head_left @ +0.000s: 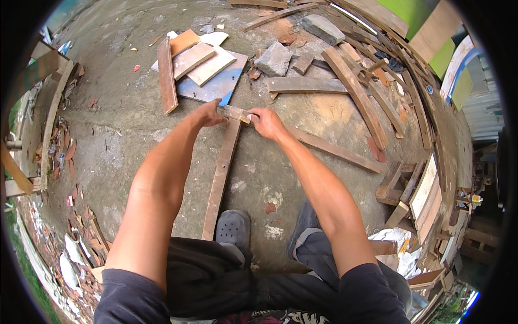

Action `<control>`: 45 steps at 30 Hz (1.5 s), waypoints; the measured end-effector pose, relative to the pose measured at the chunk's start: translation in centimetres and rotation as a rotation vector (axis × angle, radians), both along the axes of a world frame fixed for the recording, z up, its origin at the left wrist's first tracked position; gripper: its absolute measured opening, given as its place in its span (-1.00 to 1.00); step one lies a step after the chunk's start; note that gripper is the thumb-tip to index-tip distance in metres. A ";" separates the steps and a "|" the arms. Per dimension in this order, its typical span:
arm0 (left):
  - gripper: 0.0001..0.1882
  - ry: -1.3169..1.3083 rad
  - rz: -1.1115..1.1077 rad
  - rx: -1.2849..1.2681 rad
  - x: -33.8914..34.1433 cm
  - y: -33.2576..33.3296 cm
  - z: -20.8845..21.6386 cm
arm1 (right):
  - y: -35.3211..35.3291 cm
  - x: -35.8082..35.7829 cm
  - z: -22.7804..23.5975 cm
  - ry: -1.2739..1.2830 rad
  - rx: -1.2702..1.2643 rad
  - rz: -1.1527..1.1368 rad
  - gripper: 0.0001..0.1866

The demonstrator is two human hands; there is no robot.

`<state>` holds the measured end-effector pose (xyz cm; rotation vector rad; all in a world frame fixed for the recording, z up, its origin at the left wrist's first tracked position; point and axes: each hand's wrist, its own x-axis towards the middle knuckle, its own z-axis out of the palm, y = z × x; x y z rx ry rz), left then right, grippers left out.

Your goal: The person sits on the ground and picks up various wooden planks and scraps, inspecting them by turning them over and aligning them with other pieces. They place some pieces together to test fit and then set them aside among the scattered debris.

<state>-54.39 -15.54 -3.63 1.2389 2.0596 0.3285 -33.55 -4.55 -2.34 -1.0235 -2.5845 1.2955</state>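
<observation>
My two hands are stretched out in front of me, closed on opposite ends of a short wooden block. My left hand has the block's left end, its fingers partly hidden. At the right end, my right hand grips with the thumb on top. A long narrow plank runs from beneath the block back to beside my left shoe. Whether block and plank touch, I cannot tell. Just beyond the hands lies a blue-stained board with several smaller board pieces on top.
To the right are loose planks, a grey stone block and a small wooden frame. A grey clog is on my left foot. Wood scraps litter the left side, near an upright wooden structure.
</observation>
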 end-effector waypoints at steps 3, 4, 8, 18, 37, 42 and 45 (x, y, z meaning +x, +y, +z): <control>0.02 -0.110 0.050 0.032 0.8 -0.3 -1.5 | 0.5 -0.7 0.4 0.036 0.026 0.035 -0.68; 0.01 -0.102 0.070 0.031 1.0 -0.2 -1.7 | 0.7 -0.9 0.6 0.038 0.030 0.057 -0.68; -0.03 -0.189 0.123 0.075 2.1 -0.5 -2.2 | 1.3 -0.9 0.1 0.040 0.023 0.075 -0.68; 0.00 -0.233 0.203 0.135 2.3 -1.6 -4.0 | 1.0 -1.3 1.0 -0.050 0.002 0.150 -0.70; -0.56 -0.041 0.316 0.164 3.7 0.9 1.7 | -0.3 -1.1 1.3 -0.001 0.018 0.025 -0.74; -0.55 -0.019 0.274 0.141 3.8 0.2 0.8 | -0.3 -1.0 0.7 0.054 -0.021 0.031 -0.75; -0.57 -0.063 0.281 0.164 3.5 0.0 0.1 | 0.2 -0.6 -0.7 0.143 -0.001 0.033 -0.74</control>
